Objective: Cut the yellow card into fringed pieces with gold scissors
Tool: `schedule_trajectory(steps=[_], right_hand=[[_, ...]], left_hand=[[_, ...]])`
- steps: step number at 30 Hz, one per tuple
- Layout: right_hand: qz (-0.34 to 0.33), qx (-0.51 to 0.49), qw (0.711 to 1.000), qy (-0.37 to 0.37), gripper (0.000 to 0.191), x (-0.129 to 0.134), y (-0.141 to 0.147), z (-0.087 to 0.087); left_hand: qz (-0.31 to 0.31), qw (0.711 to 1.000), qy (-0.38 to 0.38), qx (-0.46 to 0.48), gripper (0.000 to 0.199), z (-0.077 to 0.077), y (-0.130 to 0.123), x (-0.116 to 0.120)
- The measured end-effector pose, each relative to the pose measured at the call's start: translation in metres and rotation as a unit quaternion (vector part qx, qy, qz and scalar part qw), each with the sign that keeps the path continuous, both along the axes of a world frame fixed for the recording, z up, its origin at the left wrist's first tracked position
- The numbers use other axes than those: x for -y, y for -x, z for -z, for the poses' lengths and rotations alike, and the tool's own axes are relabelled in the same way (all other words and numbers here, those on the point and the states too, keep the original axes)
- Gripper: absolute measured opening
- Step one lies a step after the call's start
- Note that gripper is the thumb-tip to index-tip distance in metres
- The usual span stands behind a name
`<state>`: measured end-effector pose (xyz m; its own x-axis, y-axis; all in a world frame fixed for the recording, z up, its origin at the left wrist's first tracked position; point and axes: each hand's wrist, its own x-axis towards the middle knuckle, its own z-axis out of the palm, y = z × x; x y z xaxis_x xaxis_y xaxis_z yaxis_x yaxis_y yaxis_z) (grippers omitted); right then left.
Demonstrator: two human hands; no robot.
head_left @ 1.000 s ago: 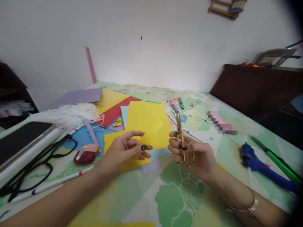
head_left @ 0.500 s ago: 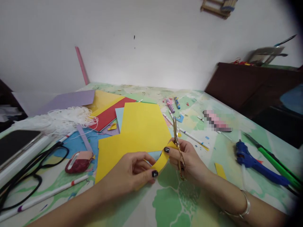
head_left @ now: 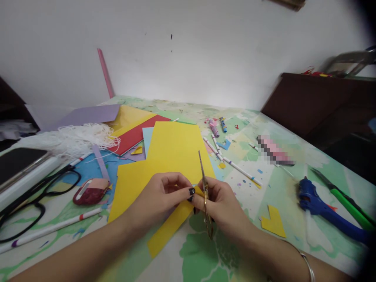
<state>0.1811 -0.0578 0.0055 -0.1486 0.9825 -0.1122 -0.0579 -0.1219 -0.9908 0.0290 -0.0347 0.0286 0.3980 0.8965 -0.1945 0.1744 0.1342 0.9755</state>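
A long yellow paper strip [head_left: 169, 232] is pinched between my two hands, its free end pointing down toward me. My left hand [head_left: 167, 196] is closed on the strip with thumb and fingertips. My right hand [head_left: 219, 199] presses its thumb to the same part of the strip, where the paper looks bent. Gold scissors [head_left: 205, 184] hang from that right hand, blades up and handles down by the palm. Behind the hands lie large yellow paper sheets [head_left: 179, 145]. To the right of my right hand is a cut yellow paper piece [head_left: 273, 223].
On the left are black glasses [head_left: 41, 203], a phone [head_left: 23, 164], white string [head_left: 85, 137] and a dark red case [head_left: 91, 191]. A blue glue gun [head_left: 323, 207] and a green-handled cutting tool [head_left: 349, 203] lie right. White paper sticks [head_left: 241, 171] lie behind my right hand.
My hands have come together on the strip, and its free end now hangs out below the left hand. The scissors have shifted left with the right hand. The view has turned slightly.
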Motion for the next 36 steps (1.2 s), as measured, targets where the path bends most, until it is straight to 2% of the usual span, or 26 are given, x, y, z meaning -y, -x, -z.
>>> schedule_trajectory(steps=[4,7,10,13,17,25,36], right_hand=[[-0.087,-0.017,0.996,-0.002,0.032,-0.003,-0.006,-0.004],[-0.135,0.062,0.988,-0.033,0.045,-0.004,-0.015,-0.008],[-0.161,0.098,0.982,-0.017,0.055,-0.001,-0.02,-0.009],[-0.168,0.101,0.981,0.004,0.055,0.003,-0.02,-0.007],[-0.201,0.086,0.976,0.017,0.04,0.005,-0.018,-0.006],[-0.199,0.061,0.978,0.013,0.039,-0.001,-0.017,0.0],[-0.198,0.05,0.978,0.038,0.038,-0.006,-0.017,0.003]], left_hand=[[-0.01,1.0,0.015,0.018,0.009,0.002,0.013,-0.005],[-0.04,0.994,0.051,0.087,0.006,0.004,0.03,-0.011],[-0.012,0.985,0.087,0.149,0.004,0.003,0.044,-0.016],[0.002,0.99,0.084,0.116,0.004,0.001,0.049,-0.017],[-0.029,0.995,0.066,0.07,0.008,0.0,0.045,-0.015],[-0.097,0.992,0.023,0.073,0.006,0.006,0.043,-0.017],[-0.096,0.986,0.064,0.123,0.008,0.007,0.043,-0.014]])
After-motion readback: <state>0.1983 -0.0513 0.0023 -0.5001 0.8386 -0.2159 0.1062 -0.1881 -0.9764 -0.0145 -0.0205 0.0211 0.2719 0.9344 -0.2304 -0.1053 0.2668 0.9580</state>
